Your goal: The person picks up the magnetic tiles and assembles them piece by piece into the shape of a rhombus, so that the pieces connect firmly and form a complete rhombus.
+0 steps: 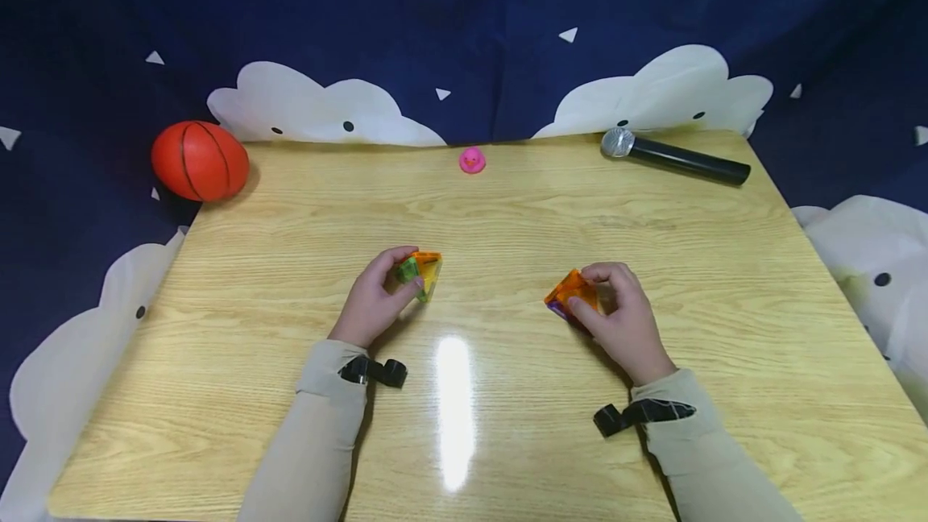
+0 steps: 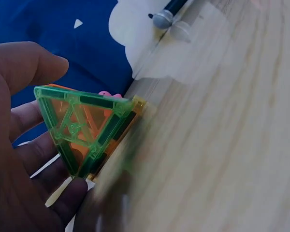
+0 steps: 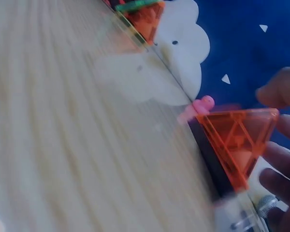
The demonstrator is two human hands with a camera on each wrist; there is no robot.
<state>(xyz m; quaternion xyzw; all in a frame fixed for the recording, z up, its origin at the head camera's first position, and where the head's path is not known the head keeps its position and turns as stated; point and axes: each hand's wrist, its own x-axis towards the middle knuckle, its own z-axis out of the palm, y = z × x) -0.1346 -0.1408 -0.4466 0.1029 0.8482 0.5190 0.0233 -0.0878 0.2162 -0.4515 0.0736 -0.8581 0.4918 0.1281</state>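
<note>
Green-faced tile shape [image 2: 75, 128] pinched in the left hand [image 1: 375, 297], left of the duck [image 1: 472, 160]; right hand [image 1: 629, 325] pinches an orange shape [image 3: 238, 140], right of it; looks like positioning; steadiness needed next.

Translucent green, orange and yellow are seen on the centre-left block [image 1: 428, 271], orange and purple on the centre-right block [image 1: 571, 288].

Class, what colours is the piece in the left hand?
The piece in the left hand is green, orange and yellow, clearest in the head view.
</note>
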